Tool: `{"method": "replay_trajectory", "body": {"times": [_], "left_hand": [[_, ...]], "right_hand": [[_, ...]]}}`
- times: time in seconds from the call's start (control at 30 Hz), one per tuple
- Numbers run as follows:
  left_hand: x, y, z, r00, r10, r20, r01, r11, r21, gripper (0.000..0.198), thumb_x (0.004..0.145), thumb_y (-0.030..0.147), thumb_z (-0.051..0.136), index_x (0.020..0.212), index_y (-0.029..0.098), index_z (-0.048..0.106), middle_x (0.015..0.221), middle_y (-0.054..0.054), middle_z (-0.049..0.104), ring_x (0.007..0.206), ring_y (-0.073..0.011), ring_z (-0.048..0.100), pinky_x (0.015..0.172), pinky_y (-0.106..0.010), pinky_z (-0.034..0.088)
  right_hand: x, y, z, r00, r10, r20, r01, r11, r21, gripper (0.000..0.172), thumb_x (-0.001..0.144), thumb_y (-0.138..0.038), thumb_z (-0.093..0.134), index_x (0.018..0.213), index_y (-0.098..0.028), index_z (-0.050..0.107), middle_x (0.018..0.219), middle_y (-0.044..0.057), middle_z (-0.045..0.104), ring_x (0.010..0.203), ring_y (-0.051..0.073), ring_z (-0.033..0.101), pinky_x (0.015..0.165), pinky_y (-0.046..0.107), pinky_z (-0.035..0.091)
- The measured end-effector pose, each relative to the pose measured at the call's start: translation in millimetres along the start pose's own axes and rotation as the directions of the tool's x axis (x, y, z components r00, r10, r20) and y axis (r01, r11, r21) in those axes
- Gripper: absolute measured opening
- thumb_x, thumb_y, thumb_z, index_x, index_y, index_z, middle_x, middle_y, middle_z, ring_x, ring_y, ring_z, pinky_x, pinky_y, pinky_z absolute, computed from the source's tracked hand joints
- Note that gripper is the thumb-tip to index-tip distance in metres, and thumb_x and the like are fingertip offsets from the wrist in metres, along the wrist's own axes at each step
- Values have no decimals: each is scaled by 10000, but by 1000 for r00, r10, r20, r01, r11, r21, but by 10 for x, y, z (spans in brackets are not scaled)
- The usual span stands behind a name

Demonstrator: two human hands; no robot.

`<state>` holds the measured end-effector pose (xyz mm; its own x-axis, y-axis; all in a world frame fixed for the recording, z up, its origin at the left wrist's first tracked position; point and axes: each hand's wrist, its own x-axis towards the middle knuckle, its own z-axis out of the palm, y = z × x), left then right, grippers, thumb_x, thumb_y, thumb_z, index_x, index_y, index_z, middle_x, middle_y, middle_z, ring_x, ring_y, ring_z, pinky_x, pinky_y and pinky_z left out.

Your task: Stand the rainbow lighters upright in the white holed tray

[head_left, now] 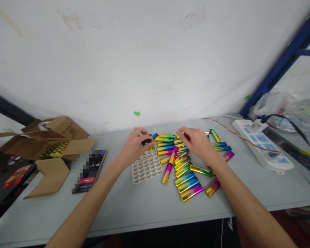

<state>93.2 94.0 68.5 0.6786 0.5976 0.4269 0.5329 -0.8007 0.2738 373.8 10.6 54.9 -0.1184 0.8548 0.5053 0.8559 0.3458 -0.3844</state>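
Note:
My left hand (137, 143) is curled over the back part of a pale moulded tray (147, 169) with rows of oval holes. Dark and gold pieces show at its fingertips; whether they are gripped or stand in the tray is unclear. My right hand (196, 139) hovers over the back of a spread of shiny slim metallic sticks (186, 184), its thumb and fingers drawn together. Whatever it may hold is hidden. The sticks shade from gold into pink, blue or green, and several overlap. One pink and gold stick (167, 173) lies beside the tray's right edge.
An open cardboard box (79, 146) with gold-coloured pieces inside stands at the left. Between it and the tray lies a phone (90, 172). A white power strip (263, 144) with a plug and cables lies at the right. The wall (155, 69) rises behind the table.

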Motion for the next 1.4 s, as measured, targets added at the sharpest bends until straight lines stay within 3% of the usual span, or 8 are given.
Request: {"method": "replay_trajectory", "body": {"times": [0.17,0.57,0.73,0.83,0.97,1.13,1.4], "left_hand": [[-23,7,23,1000,-24,-3,24,999,-25,191,982,365,657,978,210,768,1277,-117,605,1230,-287,565,1092,-482,472],[-15,22,28,993,-104,55,109,987,-120,262,986,425,648,950,207,789,1223,-99,688,1065,-243,679,986,-418,540],[-18,24,-60,991,-106,-79,94,985,-142,250,989,418,643,969,210,782,1162,-86,725,1060,-232,688,997,-398,544],[-5,3,-99,991,-99,-95,89,991,-105,267,988,438,636,951,219,783,1199,-92,710,1099,-246,677,1027,-418,533],[-18,-21,-28,996,-75,-51,71,994,-82,273,996,441,625,956,224,785,1225,-99,694,1125,-258,661,1025,-438,531],[-36,-37,110,996,-41,-81,38,999,-37,238,997,412,642,965,223,783,1211,-104,699,1147,-270,639,1019,-456,514],[24,-40,85,998,-52,-32,51,998,-26,271,1003,431,625,954,222,789,1185,-99,703,1129,-264,639,1032,-451,518]], "right_hand": [[1,9,-3,1000,7,-4,-7,1000,2,359,1101,-406,413,1054,-207,708,788,58,741,656,196,643,646,301,377],[10,65,-19,998,54,-28,-55,998,-25,330,1086,-400,450,1061,-213,721,821,61,766,705,216,691,652,299,400],[16,52,-38,997,65,-31,-66,997,-44,331,1084,-394,451,1062,-209,724,824,67,770,721,228,703,654,305,405],[18,44,-40,997,67,-26,-68,997,-45,333,1087,-397,447,1055,-214,724,815,63,767,717,224,700,652,302,401],[17,53,-19,998,57,-11,-57,998,-33,336,1087,-406,448,1038,-215,721,772,51,753,652,207,666,636,299,386],[14,75,8,999,37,-19,-37,999,-31,341,1090,-399,440,1038,-208,717,758,47,739,654,206,665,643,302,388],[17,95,-5,999,44,-24,-45,998,-36,343,1087,-411,441,1042,-215,719,777,50,756,648,207,671,631,301,392]]}}
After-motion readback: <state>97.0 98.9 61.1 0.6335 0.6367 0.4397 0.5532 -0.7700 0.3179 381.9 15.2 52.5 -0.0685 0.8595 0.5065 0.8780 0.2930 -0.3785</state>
